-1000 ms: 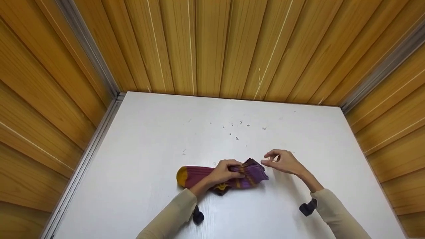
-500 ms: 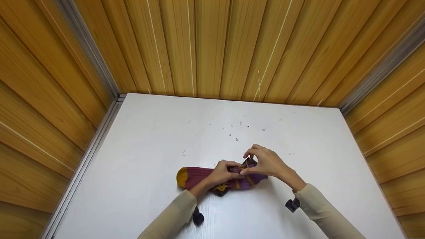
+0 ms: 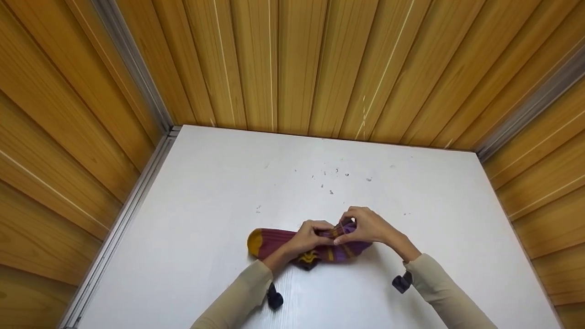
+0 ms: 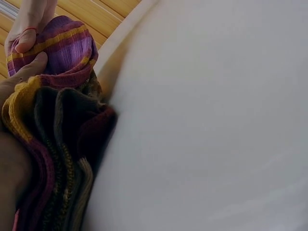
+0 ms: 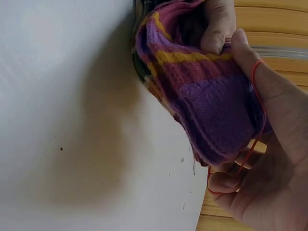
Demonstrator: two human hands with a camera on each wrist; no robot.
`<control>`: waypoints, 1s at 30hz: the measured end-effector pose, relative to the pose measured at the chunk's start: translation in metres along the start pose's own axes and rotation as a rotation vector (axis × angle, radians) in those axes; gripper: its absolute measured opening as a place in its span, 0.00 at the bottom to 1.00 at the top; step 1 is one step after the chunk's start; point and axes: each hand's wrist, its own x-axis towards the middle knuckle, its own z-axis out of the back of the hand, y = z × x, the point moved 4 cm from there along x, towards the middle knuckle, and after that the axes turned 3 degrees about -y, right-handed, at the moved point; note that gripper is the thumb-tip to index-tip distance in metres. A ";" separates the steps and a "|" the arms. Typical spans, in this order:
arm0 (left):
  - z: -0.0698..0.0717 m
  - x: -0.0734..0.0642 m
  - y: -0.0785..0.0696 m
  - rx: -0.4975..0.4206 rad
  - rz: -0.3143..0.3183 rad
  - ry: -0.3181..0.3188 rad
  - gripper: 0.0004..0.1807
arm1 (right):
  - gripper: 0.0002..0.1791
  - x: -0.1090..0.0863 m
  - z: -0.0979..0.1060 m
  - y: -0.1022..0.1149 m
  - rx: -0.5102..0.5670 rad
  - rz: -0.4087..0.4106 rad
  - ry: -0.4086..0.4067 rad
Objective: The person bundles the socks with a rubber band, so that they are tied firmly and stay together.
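Note:
A bundle of ribbed socks (image 3: 273, 240), maroon with a mustard toe and purple-and-yellow striped cuffs, lies sideways on the white table. My left hand (image 3: 305, 239) grips its middle, thumb on the near side. Several folded layers, some dark green, show in the left wrist view. At the cuff end, my right hand (image 3: 369, 226) spreads a thin red rubber band (image 5: 260, 95) between thumb and curled fingers. The band passes around the purple cuffs (image 5: 216, 110), its far stretch hidden behind them. Both thumbs are close together over the yellow stripe.
The white table (image 3: 205, 192) has small dark marks (image 3: 331, 192) beyond the hands. Wood-plank walls (image 3: 297, 68) with metal rails (image 3: 151, 91) enclose it at the back and sides. A dark wrist camera (image 3: 402, 282) hangs below the right sleeve, another camera (image 3: 275, 299) below the left.
My right hand has moved left from beyond the cuffs, bringing the rubber band over the sock bundle's end. The left hand keeps its grip. The head view has shifted slightly.

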 end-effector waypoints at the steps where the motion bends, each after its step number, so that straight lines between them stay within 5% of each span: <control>1: 0.000 0.000 0.000 -0.002 -0.004 -0.005 0.16 | 0.30 0.001 0.000 0.000 0.011 0.002 0.011; 7: -0.002 -0.003 0.006 0.018 -0.039 -0.007 0.16 | 0.31 0.006 0.001 0.007 0.025 0.049 0.077; 21: 0.001 0.000 0.000 0.048 -0.071 -0.046 0.17 | 0.28 0.018 0.010 0.020 0.029 0.104 0.072; 30: 0.002 -0.004 0.001 0.016 -0.067 -0.069 0.16 | 0.27 0.013 0.004 0.002 0.112 0.003 0.123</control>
